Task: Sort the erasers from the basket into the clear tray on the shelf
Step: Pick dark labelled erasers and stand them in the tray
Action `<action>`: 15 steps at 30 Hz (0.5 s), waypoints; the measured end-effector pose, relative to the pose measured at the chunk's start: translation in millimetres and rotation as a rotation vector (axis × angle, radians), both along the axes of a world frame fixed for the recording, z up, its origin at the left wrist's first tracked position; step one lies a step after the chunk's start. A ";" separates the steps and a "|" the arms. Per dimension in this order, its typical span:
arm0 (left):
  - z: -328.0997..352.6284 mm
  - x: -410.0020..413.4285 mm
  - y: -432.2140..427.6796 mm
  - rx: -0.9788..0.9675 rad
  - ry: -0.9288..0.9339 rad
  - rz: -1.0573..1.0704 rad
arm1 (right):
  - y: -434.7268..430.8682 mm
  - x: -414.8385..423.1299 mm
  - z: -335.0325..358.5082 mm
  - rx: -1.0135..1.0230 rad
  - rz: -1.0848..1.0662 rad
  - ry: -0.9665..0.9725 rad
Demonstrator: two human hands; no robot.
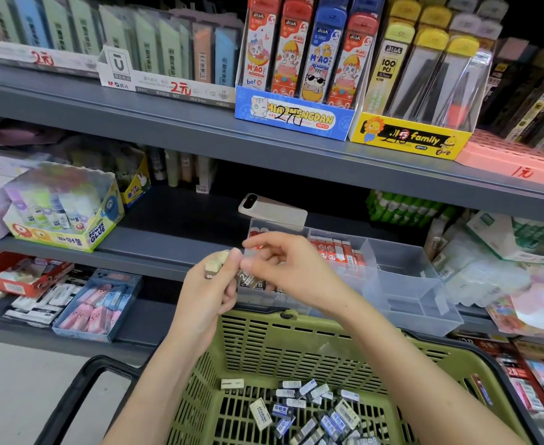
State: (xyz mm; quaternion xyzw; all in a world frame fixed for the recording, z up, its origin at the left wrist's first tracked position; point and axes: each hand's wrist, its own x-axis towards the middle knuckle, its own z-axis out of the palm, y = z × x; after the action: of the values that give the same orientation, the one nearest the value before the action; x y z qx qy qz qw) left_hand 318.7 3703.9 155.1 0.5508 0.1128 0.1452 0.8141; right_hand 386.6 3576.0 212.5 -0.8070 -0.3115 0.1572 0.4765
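Note:
A green plastic basket (264, 345) sits low in front of me, with several wrapped erasers (312, 409) loose on its bottom. A clear divided tray (402, 284) stands on the grey shelf above it, holding red-wrapped erasers (338, 250) in its middle part and dark 2B erasers (254, 282) at the front left. My left hand (206, 290) grips a few beige erasers (217, 261) just left of the tray. My right hand (283, 268) reaches across to them, thumb and forefinger pinching at a dark-wrapped eraser (243, 273) by the left hand's fingertips.
A phone (272, 208) lies on the shelf behind the tray. A glue-stick box (62, 213) stands at the left, green sticks (402, 207) and bagged goods at the right. Boxes of pink and blue erasers (97, 303) fill the lower shelf. The basket's black handle (81, 390) hangs left.

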 end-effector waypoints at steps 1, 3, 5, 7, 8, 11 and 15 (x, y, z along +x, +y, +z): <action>0.3 0.0 -1.1 0.013 -0.009 -0.025 | 0.8 -2.8 0.2 -0.043 0.052 -0.046; 1.0 0.1 -2.5 0.036 -0.011 -0.053 | 2.0 -5.1 1.0 -0.102 0.112 -0.083; 1.1 0.1 -3.8 0.049 -0.015 -0.070 | -2.2 -4.3 1.4 -0.091 0.136 -0.018; 1.1 0.2 -6.3 0.062 -0.038 -0.088 | -10.3 -2.2 4.7 -0.070 0.131 0.062; 1.7 0.0 -7.5 0.063 -0.049 -0.087 | -16.3 1.7 6.2 -0.050 0.096 0.095; 2.6 -0.6 -7.1 -0.092 -0.079 -0.073 | -37.7 21.0 11.3 -0.019 -0.102 0.113; 5.0 -1.2 -4.6 -0.248 -0.126 -0.034 | -54.7 41.3 1.7 -0.126 -0.226 0.024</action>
State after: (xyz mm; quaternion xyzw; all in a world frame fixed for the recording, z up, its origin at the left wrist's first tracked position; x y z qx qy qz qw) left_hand 317.5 3699.3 160.1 0.4374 0.0689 0.1506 0.8839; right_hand 427.9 3521.3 214.2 -0.8633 -0.2022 0.1316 0.4432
